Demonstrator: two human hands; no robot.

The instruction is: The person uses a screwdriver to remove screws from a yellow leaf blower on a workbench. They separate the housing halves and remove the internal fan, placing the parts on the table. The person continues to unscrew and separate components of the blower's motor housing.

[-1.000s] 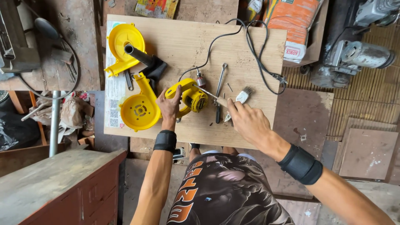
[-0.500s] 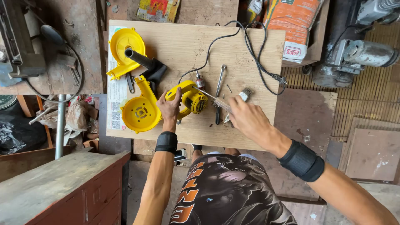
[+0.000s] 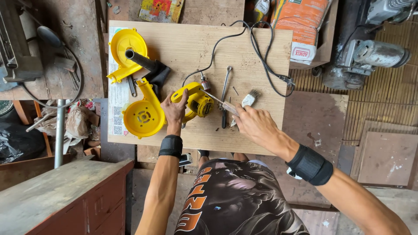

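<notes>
orange sack (image 3: 300, 21) beyond board

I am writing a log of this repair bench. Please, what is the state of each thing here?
Yellow plastic motor body: on its side, gripped by left hand.
Thin metal screwdriver: held in right hand, tip at the motor body.
Two yellow round housing shells: detached, lying open.
Black power cord: loose, unplugged.
Grey metal spanner: lying flat.
Small white brush: lying flat.

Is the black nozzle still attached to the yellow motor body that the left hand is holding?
No, the black nozzle lies apart on the board, beside the yellow housing shell, while the left hand grips the yellow motor body.
</notes>
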